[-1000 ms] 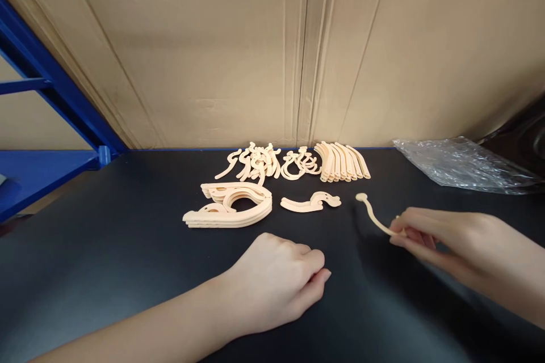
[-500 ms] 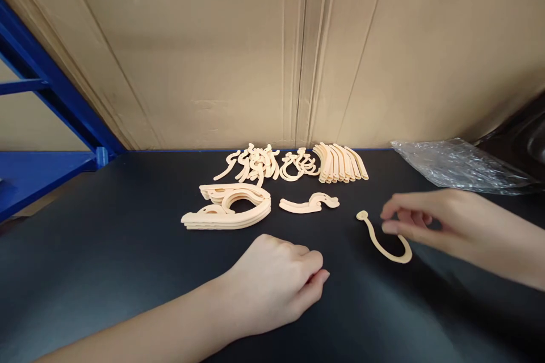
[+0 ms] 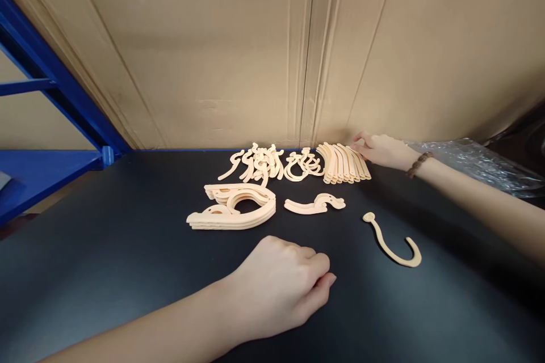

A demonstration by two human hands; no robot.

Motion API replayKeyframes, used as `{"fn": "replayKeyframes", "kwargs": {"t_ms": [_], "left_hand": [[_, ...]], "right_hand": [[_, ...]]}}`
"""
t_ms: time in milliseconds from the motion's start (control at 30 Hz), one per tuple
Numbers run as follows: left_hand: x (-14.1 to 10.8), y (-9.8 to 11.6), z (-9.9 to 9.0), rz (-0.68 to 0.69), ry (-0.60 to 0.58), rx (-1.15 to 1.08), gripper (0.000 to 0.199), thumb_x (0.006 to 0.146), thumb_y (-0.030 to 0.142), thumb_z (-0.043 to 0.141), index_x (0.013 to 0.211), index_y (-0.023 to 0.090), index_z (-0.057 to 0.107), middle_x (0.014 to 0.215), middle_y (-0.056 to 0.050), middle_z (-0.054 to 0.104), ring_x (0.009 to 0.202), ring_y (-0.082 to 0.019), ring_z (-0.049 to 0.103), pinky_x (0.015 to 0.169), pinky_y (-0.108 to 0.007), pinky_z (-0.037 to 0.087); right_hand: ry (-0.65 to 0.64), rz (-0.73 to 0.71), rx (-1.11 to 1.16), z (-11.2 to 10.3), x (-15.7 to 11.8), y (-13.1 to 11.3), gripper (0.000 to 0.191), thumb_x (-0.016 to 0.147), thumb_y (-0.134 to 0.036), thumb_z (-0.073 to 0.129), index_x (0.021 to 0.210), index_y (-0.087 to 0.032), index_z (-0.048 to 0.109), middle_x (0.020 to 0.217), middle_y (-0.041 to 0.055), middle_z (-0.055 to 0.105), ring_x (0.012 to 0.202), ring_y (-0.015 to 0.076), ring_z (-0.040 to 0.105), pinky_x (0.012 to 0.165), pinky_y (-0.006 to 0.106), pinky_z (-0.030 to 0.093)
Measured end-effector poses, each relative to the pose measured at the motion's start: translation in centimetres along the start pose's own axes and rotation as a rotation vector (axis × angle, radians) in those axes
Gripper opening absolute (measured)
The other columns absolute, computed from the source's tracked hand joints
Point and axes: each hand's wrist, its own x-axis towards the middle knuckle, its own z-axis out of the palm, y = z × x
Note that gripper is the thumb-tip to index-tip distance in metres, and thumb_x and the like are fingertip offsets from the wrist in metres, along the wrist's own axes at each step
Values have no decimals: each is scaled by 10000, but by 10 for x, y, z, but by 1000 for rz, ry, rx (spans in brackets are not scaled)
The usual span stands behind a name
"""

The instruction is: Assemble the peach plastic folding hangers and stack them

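Note:
My left hand (image 3: 289,278) rests on the black tabletop as a closed fist, with nothing showing in it. At the back right, my right hand (image 3: 377,149) reaches to the upper end of a row of curved cream hanger arms (image 3: 343,164). Its fingers are slightly apart at the rightmost arm; whether they touch it I cannot tell. A single cream hook (image 3: 389,249) lies on the right, in front of that arm. Beyond my left fist are a wavy cream piece (image 3: 313,205) and a stack of folded hanger parts (image 3: 238,216).
Along the back lie a heap of small curved pieces (image 3: 259,163) and several hooks (image 3: 293,173). A cardboard wall (image 3: 213,68) stands behind the black tabletop (image 3: 128,249). Clear plastic film (image 3: 472,161) lies at the back right; a blue frame (image 3: 76,96) is at left.
My right hand has moved from above the single hook back to the row of hanger arms. The hook stays on the table. My left fist keeps its place; the view has shifted slightly.

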Motion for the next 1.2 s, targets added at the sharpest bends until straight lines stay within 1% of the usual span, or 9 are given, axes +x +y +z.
{"fn": "replayKeyframes", "kwargs": {"t_ms": [100,167,233,300,400,533,733,933,1200], "left_hand": [[1,1,-1,-6,-2,2,324,953,208,488,651,202,373,583,51,520,466,-110,450,457,-273,221],[2,1,-1,-11,-8,3,325,956,206,481,649,203,373,582,49,517,466,-113,450,457,-274,221],[2,1,-2,-15,-16,1,324,957,202,477,650,203,373,583,48,516,468,-115,452,456,-273,223],[2,1,-3,-17,-25,2,321,957,199,476,651,203,377,587,48,518,472,-116,458,458,-270,227],[2,1,-4,-15,-35,9,313,958,202,482,657,202,395,597,48,528,479,-117,467,462,-267,232],[2,1,-3,-12,-32,10,309,952,196,489,655,200,404,592,48,528,477,-117,465,465,-265,230],[1,2,-2,-12,-19,4,317,951,191,488,651,201,387,582,52,506,472,-115,444,467,-259,240],[1,2,-1,-15,-16,-1,323,948,187,485,646,201,371,577,52,502,466,-112,450,463,-259,236],[2,1,-2,-19,-1,0,324,948,187,490,643,199,378,580,49,516,472,-111,465,459,-265,223]], "right_hand": [[27,-3,-18,-8,-1,-12,445,981,-505,507,1265,-170,579,1120,102,684,995,257,666,850,441,534],[40,-20,-25,-12,-1,-23,582,952,-621,458,1282,-156,574,1030,127,720,1024,330,668,839,439,514],[30,-44,-24,-13,1,-34,638,913,-669,482,1274,-152,582,1012,142,727,1028,360,665,836,433,506],[-7,-84,-12,-11,4,-44,547,930,-598,529,1257,-165,592,1084,127,705,1019,312,664,856,436,517],[-63,-135,12,-7,9,-52,352,967,-406,581,1243,-188,595,1234,91,632,1032,233,643,880,445,540],[-103,-123,32,-3,13,-55,319,966,-351,596,1243,-194,596,1267,89,612,1045,230,637,874,441,550],[-110,-113,93,-15,14,-52,330,959,-357,605,1239,-181,598,1256,81,617,1042,243,640,866,441,553],[-58,-47,71,-33,11,-31,345,956,-352,611,1250,-172,590,1258,88,615,1047,245,638,871,450,550],[-87,36,66,-12,16,-7,321,963,-352,601,1239,-189,598,1264,86,614,1045,235,638,872,440,551]]}}
